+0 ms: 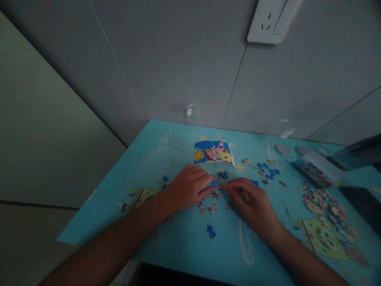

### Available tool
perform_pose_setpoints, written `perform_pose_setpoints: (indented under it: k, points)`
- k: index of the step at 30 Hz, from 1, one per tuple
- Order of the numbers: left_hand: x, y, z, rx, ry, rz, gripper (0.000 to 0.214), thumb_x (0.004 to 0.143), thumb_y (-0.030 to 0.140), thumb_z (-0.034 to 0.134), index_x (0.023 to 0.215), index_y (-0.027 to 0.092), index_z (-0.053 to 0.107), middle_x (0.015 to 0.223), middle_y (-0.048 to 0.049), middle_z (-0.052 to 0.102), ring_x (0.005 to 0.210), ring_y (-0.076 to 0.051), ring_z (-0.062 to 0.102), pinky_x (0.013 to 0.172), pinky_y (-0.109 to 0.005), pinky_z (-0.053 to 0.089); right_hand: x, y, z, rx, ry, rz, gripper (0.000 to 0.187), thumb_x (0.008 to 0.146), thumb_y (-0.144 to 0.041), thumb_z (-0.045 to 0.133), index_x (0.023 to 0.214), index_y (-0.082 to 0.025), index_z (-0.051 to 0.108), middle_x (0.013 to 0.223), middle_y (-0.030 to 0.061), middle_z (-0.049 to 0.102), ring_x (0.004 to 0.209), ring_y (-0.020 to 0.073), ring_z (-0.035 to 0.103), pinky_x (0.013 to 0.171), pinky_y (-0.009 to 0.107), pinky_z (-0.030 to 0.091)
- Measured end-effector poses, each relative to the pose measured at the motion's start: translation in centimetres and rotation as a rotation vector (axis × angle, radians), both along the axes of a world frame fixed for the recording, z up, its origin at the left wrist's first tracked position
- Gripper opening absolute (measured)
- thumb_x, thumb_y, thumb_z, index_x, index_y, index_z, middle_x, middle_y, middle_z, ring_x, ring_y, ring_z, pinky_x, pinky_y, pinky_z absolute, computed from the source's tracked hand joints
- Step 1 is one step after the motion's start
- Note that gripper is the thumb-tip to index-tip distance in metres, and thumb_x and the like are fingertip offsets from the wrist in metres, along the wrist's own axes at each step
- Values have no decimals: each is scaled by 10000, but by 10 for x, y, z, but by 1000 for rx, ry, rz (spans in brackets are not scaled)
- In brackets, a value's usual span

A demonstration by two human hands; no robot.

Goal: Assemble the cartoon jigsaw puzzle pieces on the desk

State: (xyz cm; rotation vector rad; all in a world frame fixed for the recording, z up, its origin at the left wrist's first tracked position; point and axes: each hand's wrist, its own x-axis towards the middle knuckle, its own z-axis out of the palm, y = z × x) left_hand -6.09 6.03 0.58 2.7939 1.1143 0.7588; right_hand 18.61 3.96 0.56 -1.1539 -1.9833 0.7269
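My left hand (192, 188) is over the middle of the table, its thumb and fingers closed about a blue jigsaw puzzle piece (213, 184). Facing it, my right hand (248, 194) pinches a small multicoloured puzzle piece (222, 187) at its fingertips. The two hands almost meet. Part of a blue puzzle section (255, 182) shows behind the right hand, mostly covered by it. Just beyond the fingers lies a dark blue piece (222, 175). Nearer to me are pink pieces (212, 208) and a pair of blue ones (210, 231). A cartoon picture sheet (213, 152) lies behind the hands.
Several loose blue pieces (270, 172) are scattered to the right, with a large mixed pile (324, 206) farther over. Clear containers (192, 115) stand by the wall. Round lids (283, 149), a picture card (315, 172) and a dark flat object (361, 206) are at the right.
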Motion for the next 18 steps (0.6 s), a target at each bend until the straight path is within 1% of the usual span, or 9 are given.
perform_pose_setpoints:
  k: [2, 4, 6, 9, 11, 15, 18]
  points:
    - [-1, 1, -1, -16, 0, 42, 185, 1008, 353, 613, 1093, 190, 635, 945, -31, 687, 930, -227, 639, 835, -387, 440, 4, 4, -3, 111, -96, -9, 141, 998, -259, 587, 1057, -247, 715, 1077, 50, 721, 1011, 217, 650, 910, 390, 514]
    - [-2, 2, -2, -29, -10, 76, 179, 1002, 336, 622, 1103, 189, 631, 969, -38, 693, 948, -233, 638, 858, -394, 446, 8, 9, -5, 213, -236, -40, 187, 999, -261, 575, 1117, -228, 716, 1136, 85, 704, 1056, 253, 633, 950, 443, 499]
    - [-3, 4, -3, -38, -24, 99, 180, 1001, 319, 622, 1120, 185, 628, 988, -46, 694, 954, -231, 637, 871, -395, 455, 12, 13, -7, 275, -375, -72, 253, 1002, -265, 557, 1196, -213, 711, 1206, 116, 679, 1097, 286, 618, 970, 488, 490]
    - [-4, 6, -5, -44, -40, 123, 174, 997, 297, 627, 1129, 185, 626, 996, -49, 695, 946, -231, 635, 875, -402, 466, 16, 16, -8, 318, -527, -102, 335, 999, -233, 533, 1295, -220, 689, 1322, 139, 626, 1183, 324, 585, 1014, 539, 467]
    - [-4, 7, -6, -50, -42, 142, 164, 986, 284, 643, 1119, 189, 628, 993, -44, 699, 945, -234, 634, 882, -412, 472, 16, 16, -9, 331, -608, -100, 380, 985, -200, 539, 1336, -248, 675, 1381, 143, 591, 1227, 341, 561, 1024, 554, 458]
    - [-3, 8, -8, -70, -40, 176, 155, 964, 253, 672, 1106, 201, 635, 996, -32, 705, 961, -235, 634, 891, -422, 491, 13, 14, -11, 357, -715, -58, 507, 928, -92, 562, 1382, -300, 651, 1461, 140, 538, 1288, 350, 519, 1041, 549, 448]
    - [-4, 10, -9, -57, -65, 186, 166, 964, 272, 667, 1108, 194, 648, 1042, -50, 695, 1008, -243, 628, 917, -437, 506, 13, 14, -13, 369, -764, -41, 589, 887, -47, 580, 1410, -313, 628, 1484, 139, 519, 1300, 350, 508, 1053, 546, 443]
